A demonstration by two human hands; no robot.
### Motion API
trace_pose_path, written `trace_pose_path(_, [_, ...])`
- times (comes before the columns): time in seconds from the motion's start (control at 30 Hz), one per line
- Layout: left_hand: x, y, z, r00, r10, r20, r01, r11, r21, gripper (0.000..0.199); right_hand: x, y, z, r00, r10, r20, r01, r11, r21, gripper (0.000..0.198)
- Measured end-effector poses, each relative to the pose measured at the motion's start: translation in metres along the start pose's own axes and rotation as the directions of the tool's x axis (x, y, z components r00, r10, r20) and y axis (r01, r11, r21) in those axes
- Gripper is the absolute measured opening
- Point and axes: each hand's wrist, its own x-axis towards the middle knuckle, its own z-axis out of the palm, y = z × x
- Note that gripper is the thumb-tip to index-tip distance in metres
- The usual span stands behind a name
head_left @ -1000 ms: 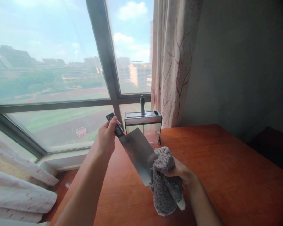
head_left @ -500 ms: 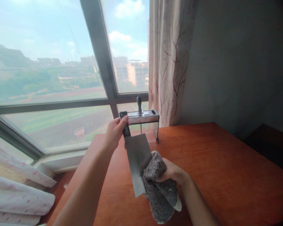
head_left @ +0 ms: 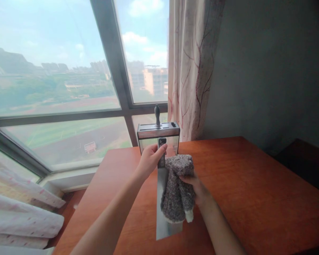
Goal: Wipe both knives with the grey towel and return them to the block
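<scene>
My left hand [head_left: 150, 159] is closed round the black handle of a kitchen cleaver [head_left: 164, 231], its broad metal blade pointing down and toward me over the table. In my right hand [head_left: 193, 182] is a bunched, fuzzy grey cloth [head_left: 177, 194], which lies over the blade's right side and covers much of it. The blade's left strip and lower end show past the cloth. Just behind stands a knife holder [head_left: 149, 132] with a metal top and a clear body; a dark-handled tool [head_left: 157, 116] sticks up from it.
The reddish-brown wooden table [head_left: 228, 191] spreads under my arms. A large window [head_left: 55, 85] is on the left and ahead. A patterned curtain [head_left: 194, 71] hangs behind the table, and a white curtain [head_left: 21, 219] lies at lower left.
The cleaver has swung to the right and toward me, now nearly straight, its handle in front of the knife holder. My right hand has moved the cloth up the blade toward the handle.
</scene>
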Motion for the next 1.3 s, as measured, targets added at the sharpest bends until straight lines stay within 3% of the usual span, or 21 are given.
trace_pose_path(0.23, [0.004, 0.007, 0.004, 0.998, 0.054, -0.008, -0.055, 0.998, -0.031, 0.041, 0.006, 0.009, 0.004, 0.999, -0.035, -0.022, 0.035, 0.999, -0.006, 0.043])
trace_pose_path(0.53, [0.023, 0.028, -0.018, 0.989, 0.05, -0.141, -0.059, 0.996, -0.061, 0.041, 0.005, 0.017, 0.009, 0.997, -0.029, 0.069, 0.042, 0.979, -0.197, 0.05])
trace_pose_path(0.83, [0.045, 0.058, -0.047, 0.942, 0.202, -0.267, -0.222, 0.974, -0.046, 0.036, 0.003, 0.019, 0.01, 0.986, -0.123, 0.116, 0.15, 0.951, -0.27, 0.051])
trace_pose_path(1.0, [0.057, 0.081, -0.06, 0.93, 0.304, -0.207, -0.312, 0.95, -0.011, 0.034, 0.001, 0.018, 0.011, 0.979, -0.164, 0.124, 0.193, 0.94, -0.281, 0.052])
trace_pose_path(1.1, [0.068, 0.101, -0.071, 0.891, 0.383, -0.244, -0.4, 0.916, -0.025, 0.033, 0.003, 0.02, 0.009, 0.978, -0.172, 0.12, 0.202, 0.927, -0.316, 0.053])
trace_pose_path(1.3, [0.096, 0.14, -0.098, 0.772, 0.517, -0.369, -0.547, 0.836, 0.027, 0.025, 0.009, 0.03, 0.011, 0.986, -0.156, 0.058, 0.166, 0.92, -0.356, 0.053])
